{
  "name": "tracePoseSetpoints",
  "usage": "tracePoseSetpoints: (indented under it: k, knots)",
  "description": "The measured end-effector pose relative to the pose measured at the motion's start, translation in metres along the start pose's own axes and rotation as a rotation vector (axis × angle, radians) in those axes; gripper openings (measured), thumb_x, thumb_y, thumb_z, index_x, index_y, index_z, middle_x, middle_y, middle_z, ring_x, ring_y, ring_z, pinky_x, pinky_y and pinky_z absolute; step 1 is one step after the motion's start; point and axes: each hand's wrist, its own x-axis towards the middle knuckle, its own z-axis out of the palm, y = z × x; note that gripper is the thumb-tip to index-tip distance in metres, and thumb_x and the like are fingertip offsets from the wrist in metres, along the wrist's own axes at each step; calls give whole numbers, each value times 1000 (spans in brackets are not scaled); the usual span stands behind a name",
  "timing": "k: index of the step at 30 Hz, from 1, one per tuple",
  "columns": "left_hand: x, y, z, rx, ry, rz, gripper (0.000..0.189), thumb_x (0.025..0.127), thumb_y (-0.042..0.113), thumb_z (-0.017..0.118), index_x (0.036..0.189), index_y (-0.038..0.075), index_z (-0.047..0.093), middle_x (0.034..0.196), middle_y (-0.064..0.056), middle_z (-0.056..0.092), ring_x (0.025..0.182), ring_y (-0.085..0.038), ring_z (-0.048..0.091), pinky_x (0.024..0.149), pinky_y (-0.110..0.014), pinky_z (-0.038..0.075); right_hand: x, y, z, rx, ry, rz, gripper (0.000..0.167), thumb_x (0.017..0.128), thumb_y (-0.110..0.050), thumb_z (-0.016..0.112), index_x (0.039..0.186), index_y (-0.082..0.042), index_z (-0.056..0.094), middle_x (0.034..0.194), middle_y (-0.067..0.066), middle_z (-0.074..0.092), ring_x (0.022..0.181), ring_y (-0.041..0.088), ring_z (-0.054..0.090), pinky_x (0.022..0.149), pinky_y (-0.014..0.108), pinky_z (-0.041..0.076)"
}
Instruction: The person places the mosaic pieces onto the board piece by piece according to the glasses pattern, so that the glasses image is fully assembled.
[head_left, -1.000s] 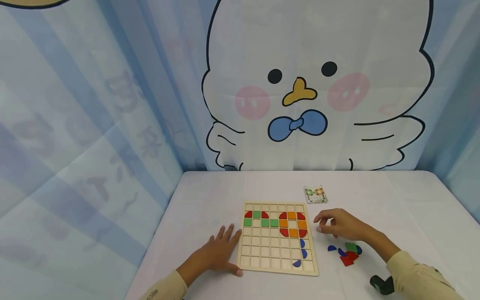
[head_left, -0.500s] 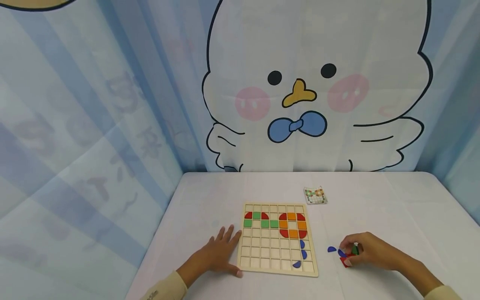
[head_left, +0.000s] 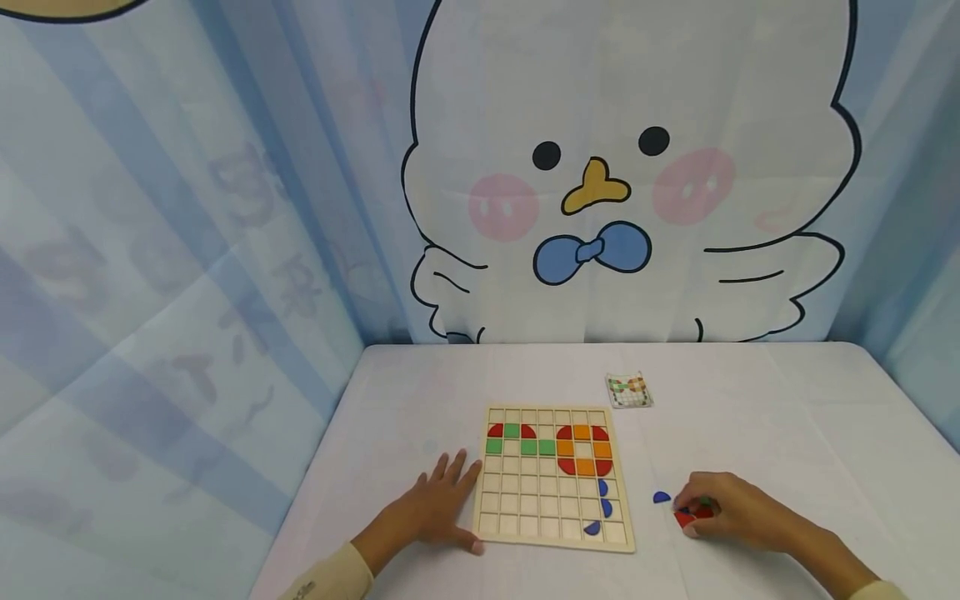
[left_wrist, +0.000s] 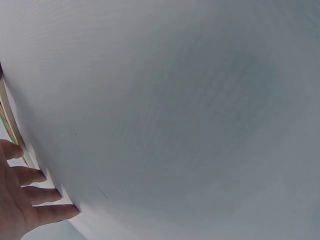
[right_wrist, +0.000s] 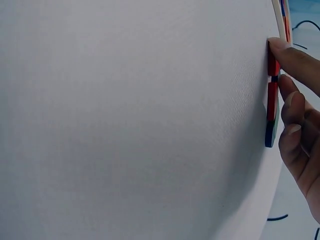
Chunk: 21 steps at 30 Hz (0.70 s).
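A wooden grid board lies on the table, with red, green and orange pieces in several upper squares. Several blue half-round pieces lie in its lower right squares. My left hand rests spread beside the board, fingertips and thumb at its left edge. To the right, my right hand is bent over a small group of pieces, thumb and fingertips touching them. Red pieces show under it in the right wrist view, with a dark blue piece at the end. Whether it pinches one is hidden.
A small pattern card lies behind the board's upper right corner. One loose blue half-round piece sits between the board and my right hand. A printed curtain hangs right behind the table's far edge.
My right hand has come down from beside the board to the loose pieces, then shifted slightly left over them. A red piece there has shifted a little left. The left hand stays put.
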Motion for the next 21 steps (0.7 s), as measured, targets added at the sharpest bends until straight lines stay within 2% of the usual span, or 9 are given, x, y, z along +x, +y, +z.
tracePoseSetpoints:
  k: [6, 10, 13, 17, 21]
  knots:
    - [0, 0, 1, 13, -2, -9, 120, 67, 76, 75, 161, 22, 23, 169, -12, 15, 154, -41, 16, 114, -65, 31, 1, -1, 1, -10, -20, -56, 19, 83, -36, 81, 100, -29, 76, 92, -15, 59, 80, 1, 48, 68, 19, 45]
    - [0, 0, 0, 11, -2, -10, 120, 67, 75, 75, 161, 22, 23, 169, -12, 15, 154, -41, 16, 114, -65, 31, 3, -2, 0, 6, -29, -84, 17, 84, -35, 81, 96, -29, 70, 92, -15, 59, 81, 1, 49, 69, 19, 46]
    - [-1, 1, 0, 11, 0, -8, 119, 68, 75, 75, 161, 22, 23, 169, -12, 15, 154, -41, 16, 114, -65, 31, 5, -2, 1, 36, -33, -109, 17, 86, -33, 79, 94, -26, 66, 86, -14, 58, 78, 0, 50, 65, 20, 45]
    - [-1, 0, 0, 17, 5, -6, 119, 68, 75, 75, 161, 22, 23, 169, -13, 15, 154, -42, 16, 114, -65, 32, 8, -3, 3, 113, -57, -97, 15, 90, -30, 76, 100, -21, 69, 82, -11, 58, 74, 1, 52, 63, 20, 45]
    - [0, 0, 1, 19, 8, -1, 120, 68, 75, 75, 161, 21, 23, 169, -13, 15, 154, -42, 16, 114, -66, 32, 12, -8, 5, 163, -59, -105, 17, 93, -28, 72, 108, -19, 73, 88, -11, 63, 74, 2, 53, 63, 20, 46]
